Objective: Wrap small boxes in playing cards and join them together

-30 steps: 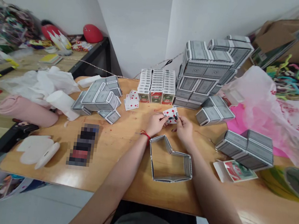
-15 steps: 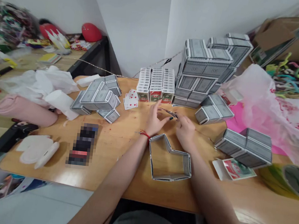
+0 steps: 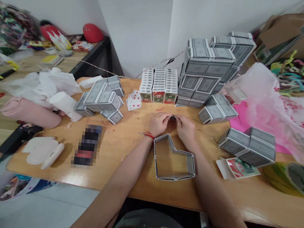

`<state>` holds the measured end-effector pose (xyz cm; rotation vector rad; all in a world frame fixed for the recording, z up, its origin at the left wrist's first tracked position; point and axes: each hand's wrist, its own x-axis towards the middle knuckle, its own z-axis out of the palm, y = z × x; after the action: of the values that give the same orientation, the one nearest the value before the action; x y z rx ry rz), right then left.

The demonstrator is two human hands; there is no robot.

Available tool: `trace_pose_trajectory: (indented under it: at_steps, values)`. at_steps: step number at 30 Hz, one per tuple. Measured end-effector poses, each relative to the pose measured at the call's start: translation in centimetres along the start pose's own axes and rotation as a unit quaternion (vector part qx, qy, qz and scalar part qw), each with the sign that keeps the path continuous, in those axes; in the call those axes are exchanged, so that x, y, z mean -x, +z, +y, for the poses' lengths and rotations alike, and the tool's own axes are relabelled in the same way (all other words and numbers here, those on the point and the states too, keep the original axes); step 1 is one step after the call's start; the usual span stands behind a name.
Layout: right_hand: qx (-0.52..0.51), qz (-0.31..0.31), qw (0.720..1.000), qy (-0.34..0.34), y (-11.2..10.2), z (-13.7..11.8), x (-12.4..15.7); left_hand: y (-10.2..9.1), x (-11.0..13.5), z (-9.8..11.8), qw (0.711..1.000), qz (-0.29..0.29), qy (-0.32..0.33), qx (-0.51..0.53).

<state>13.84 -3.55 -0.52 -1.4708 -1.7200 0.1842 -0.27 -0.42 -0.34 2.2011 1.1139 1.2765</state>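
My left hand and my right hand meet over the table, fingertips pinched together. Between them is a thin, dark piece that looks like a playing card; the fingers cover most of it. Just in front of the hands, between my forearms, lies an open, notched frame made of folded playing cards. Beyond the hands stand rows of card packs, with a few loose playing cards left of them.
A tall stack of card-built blocks stands at the back right. More card blocks sit at left and right. An opened card box, a tape roll, a blurred-out phone and a pink roll lie around.
My hands have drawn together, and the left fingers, spread before, now pinch at the thin piece alongside the right. The card frame is still on the table; the view has shifted slightly.
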Motion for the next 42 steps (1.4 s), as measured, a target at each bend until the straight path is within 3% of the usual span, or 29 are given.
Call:
trace_pose_trajectory:
  at_steps: [10, 17, 33, 42]
  values:
    - [-0.016, 0.017, 0.999, 0.038, -0.13, -0.24, 0.21, -0.09, 0.21, 0.05, 0.998, -0.049, -0.036, -0.013]
    - [-0.015, 0.018, 0.999, 0.021, -0.42, -0.15, 0.33, -0.3, 0.01, 0.17, 0.999, -0.045, -0.025, -0.005]
    - [0.022, -0.011, 1.0, 0.005, -0.4, -0.13, 0.39, -0.08, -0.18, 0.27, 0.997, -0.029, -0.07, -0.01]
    - [0.034, -0.02, 0.999, -0.005, -0.47, -0.17, 0.22, 0.08, 0.09, -0.37, 0.998, -0.04, -0.048, -0.014]
